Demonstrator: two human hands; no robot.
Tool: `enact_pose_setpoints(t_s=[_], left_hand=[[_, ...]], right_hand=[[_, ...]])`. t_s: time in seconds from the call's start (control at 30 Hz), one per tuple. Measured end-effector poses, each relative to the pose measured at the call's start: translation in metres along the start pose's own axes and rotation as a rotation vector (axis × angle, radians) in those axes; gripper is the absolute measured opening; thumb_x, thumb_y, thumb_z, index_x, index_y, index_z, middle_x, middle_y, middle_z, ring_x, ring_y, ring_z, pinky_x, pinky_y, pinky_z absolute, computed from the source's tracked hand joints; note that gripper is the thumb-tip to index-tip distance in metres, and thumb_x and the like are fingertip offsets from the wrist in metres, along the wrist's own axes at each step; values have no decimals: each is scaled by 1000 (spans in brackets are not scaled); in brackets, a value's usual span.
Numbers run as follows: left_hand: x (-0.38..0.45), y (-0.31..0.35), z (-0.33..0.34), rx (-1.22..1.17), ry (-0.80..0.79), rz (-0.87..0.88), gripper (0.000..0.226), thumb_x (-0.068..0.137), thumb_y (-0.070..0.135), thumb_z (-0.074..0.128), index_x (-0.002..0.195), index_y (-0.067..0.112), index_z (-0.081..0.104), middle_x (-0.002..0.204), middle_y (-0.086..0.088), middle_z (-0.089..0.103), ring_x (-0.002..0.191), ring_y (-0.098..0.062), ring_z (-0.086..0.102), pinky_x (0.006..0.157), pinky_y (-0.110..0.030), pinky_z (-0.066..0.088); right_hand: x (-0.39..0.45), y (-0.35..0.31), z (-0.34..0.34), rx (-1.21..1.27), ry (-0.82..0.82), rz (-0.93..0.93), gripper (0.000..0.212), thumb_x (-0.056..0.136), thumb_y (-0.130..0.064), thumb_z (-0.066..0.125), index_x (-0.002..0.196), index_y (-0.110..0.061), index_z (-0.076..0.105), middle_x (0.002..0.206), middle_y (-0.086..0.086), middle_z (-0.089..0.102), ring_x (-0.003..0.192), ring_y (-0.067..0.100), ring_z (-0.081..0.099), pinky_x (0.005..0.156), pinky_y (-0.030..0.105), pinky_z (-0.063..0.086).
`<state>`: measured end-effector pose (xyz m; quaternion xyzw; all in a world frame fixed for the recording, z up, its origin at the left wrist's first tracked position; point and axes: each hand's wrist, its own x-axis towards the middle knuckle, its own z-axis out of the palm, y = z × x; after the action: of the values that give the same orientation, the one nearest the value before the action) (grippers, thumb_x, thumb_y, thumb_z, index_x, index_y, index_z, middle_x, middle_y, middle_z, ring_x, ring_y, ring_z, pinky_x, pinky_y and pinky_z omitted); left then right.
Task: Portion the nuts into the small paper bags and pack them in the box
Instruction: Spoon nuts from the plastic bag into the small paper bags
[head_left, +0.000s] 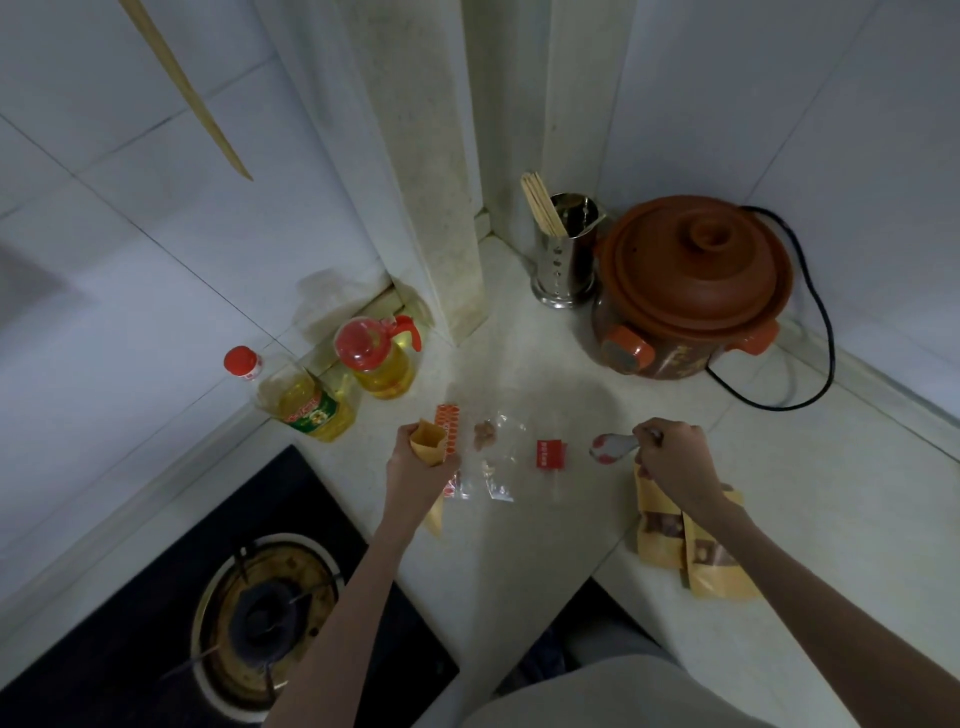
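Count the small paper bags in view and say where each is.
3: one paper bag upright in the left hand, and two filled bags lying side by side on the counter under the right forearm. More may be hidden.

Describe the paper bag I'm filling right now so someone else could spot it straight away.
Start at the two oil bottles near the gas burner; just right of them is the left hand. It holds a small paper bag upright, mouth open. The other paper bags lie flat under the right forearm.

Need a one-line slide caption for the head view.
Left hand holds an open brown paper bag while right hand grips a metal spoon above the pale countertop, clear plastic nut bag between them.
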<state>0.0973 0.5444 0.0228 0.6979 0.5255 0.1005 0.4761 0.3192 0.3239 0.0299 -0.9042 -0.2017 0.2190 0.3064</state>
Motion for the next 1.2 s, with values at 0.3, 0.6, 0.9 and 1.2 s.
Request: enact_pose_setpoints(t_s=[0.3,0.6,0.9,1.2], left_hand=[[7,-7,8,12,-8,-35,52,76,19,80,119,20,51,94,5,61,78,-8,59,62,-17,47],[9,-12,10,-24,-31,-57,50,75,19,81,113,26,49,92,11,60,78,-4,61,50,-8,46],[14,-20,13,-26,-28,-102,53,71,20,83,111,26,50,91,10,61,79,-4,62,49,-7,44],[26,-28,20,17,-20,-172,56,70,15,81,117,17,51,113,-6,56,97,-20,59,60,-16,43]], right_hand=[[8,-1,9,16,-26,5,20,90,0,49,85,-1,68,63,9,65,49,17,63,51,32,55],[13,3,18,40,-38,-16,21,93,-2,49,92,2,69,69,12,66,52,21,64,51,29,55],[16,5,28,26,-65,-15,21,94,-5,49,99,2,68,76,13,68,58,26,66,61,41,58],[20,7,40,52,-101,3,20,95,-9,49,97,-2,68,70,7,65,50,14,64,47,25,56]])
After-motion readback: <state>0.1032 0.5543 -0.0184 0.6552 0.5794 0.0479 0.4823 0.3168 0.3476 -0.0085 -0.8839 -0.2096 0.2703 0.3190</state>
